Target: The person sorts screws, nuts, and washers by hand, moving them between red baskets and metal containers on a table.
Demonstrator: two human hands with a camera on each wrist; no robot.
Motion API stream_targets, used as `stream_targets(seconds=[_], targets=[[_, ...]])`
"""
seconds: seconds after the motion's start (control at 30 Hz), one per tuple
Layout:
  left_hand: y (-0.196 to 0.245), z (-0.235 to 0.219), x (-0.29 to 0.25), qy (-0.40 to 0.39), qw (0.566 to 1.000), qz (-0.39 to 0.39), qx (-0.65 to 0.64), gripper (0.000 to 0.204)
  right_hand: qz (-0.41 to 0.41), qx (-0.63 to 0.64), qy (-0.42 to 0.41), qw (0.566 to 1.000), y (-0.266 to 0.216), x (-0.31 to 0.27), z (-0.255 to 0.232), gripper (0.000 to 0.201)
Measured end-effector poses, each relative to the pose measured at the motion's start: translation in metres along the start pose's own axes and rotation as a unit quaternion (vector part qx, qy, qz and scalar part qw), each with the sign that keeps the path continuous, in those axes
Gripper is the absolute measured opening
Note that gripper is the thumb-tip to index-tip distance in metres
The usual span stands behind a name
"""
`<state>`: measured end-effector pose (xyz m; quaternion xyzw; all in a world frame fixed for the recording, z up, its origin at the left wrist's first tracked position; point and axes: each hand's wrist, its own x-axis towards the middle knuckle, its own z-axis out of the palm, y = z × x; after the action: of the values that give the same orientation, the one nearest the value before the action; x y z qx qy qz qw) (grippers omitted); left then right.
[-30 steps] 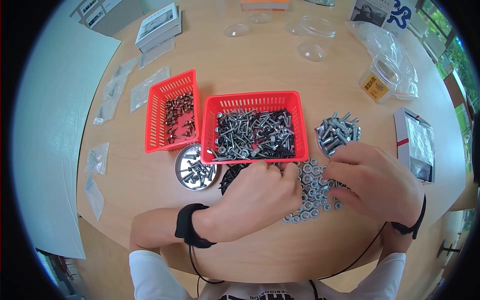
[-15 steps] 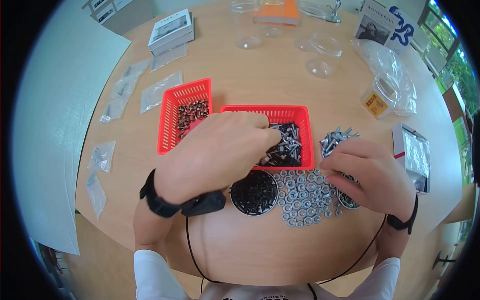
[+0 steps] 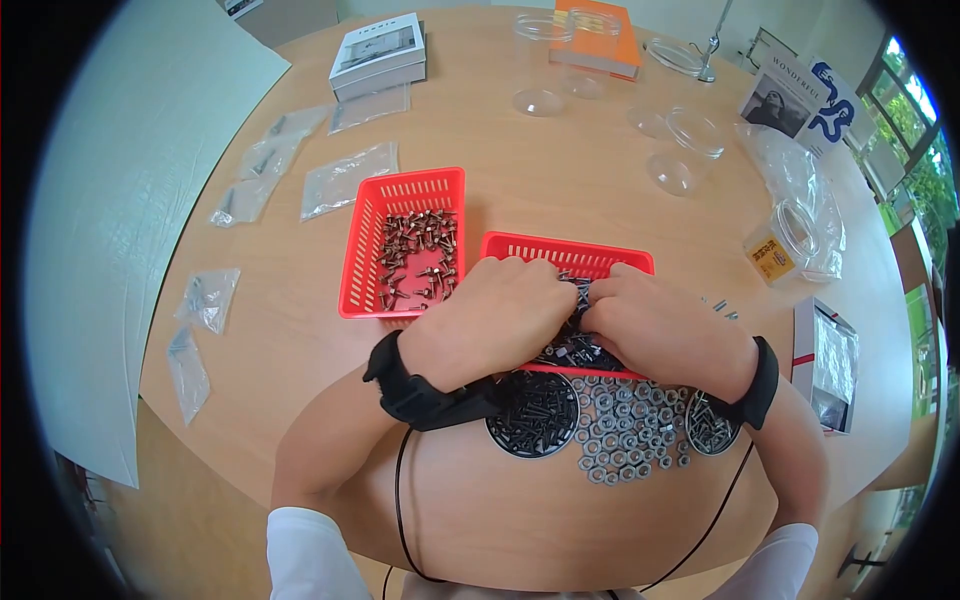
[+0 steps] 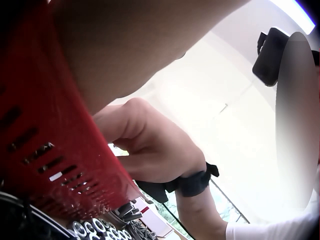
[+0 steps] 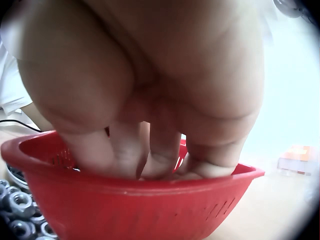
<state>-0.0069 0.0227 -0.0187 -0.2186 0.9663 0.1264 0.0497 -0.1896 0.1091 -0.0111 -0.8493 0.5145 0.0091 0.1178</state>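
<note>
Both hands reach into the larger red basket (image 3: 640,262), which holds mixed bolts and screws. The left hand (image 3: 495,318) comes over its left part, fingers bent down among the hardware. From the right, the right hand (image 3: 670,325) dips in close beside it. The right wrist view shows the right hand's fingers (image 5: 162,145) pointing down past the basket rim (image 5: 125,185). Fingertips of both hands are hidden, so anything held cannot be seen. In front lie a dish of black screws (image 3: 533,415), loose nuts (image 3: 625,430) and a dish of small screws (image 3: 710,428).
A smaller red basket (image 3: 362,250) with brownish screws stands to the left. Plastic bags (image 3: 350,180) lie at the left, books (image 3: 378,55) at the back. Clear jars (image 3: 672,172) stand behind the baskets; an open box (image 3: 830,370) is at the right.
The left hand has gone from the front edge by the nuts up into the larger basket. The right hand has left the bolts and nuts at the right and entered the same basket. The head view has shifted.
</note>
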Motion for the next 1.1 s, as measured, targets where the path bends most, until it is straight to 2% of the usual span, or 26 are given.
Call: stream_targets(seconds=[0.1,0.3,0.4,0.5,0.6,0.7,0.8,0.9,1.0,1.1], targets=[[-0.002,0.006,0.003,0.031,1.0,0.005,-0.004,0.011,0.017,-0.006,-0.029,0.999,-0.004,0.005,-0.007,0.014],[-0.009,0.005,0.007,0.014,0.999,0.029,-0.021,0.015,0.028,0.015,-0.043,0.999,-0.003,0.011,-0.009,0.014],[-0.01,0.004,0.008,0.022,0.999,0.018,-0.043,0.02,0.015,0.038,-0.016,0.999,-0.002,0.012,-0.008,0.012],[-0.008,0.004,0.009,0.018,0.999,0.005,-0.036,0.022,-0.031,0.034,0.071,0.996,0.002,0.004,0.002,0.009],[-0.007,0.003,0.013,-0.002,1.0,0.011,-0.016,0.021,-0.043,0.029,0.106,0.993,0.001,0.004,0.011,0.006],[-0.006,-0.003,0.015,-0.034,0.999,-0.002,-0.024,0.021,-0.023,0.069,0.085,0.994,0.002,0.004,0.008,0.004],[-0.007,-0.008,0.014,-0.047,0.997,0.018,-0.055,0.023,0.008,0.106,0.04,0.994,0.008,0.004,0.008,0.006],[-0.011,-0.001,0.013,-0.015,0.997,0.036,-0.061,0.023,-0.017,0.105,0.116,0.988,0.008,0.004,0.013,0.007],[-0.008,0.001,0.011,0.01,1.0,0.022,-0.02,0.023,0.012,0.107,0.103,0.989,0.003,0.004,0.01,0.006],[-0.011,0.002,0.014,-0.002,0.999,0.025,-0.034,0.023,-0.006,0.109,0.139,0.984,0.006,0.005,0.018,0.009]])
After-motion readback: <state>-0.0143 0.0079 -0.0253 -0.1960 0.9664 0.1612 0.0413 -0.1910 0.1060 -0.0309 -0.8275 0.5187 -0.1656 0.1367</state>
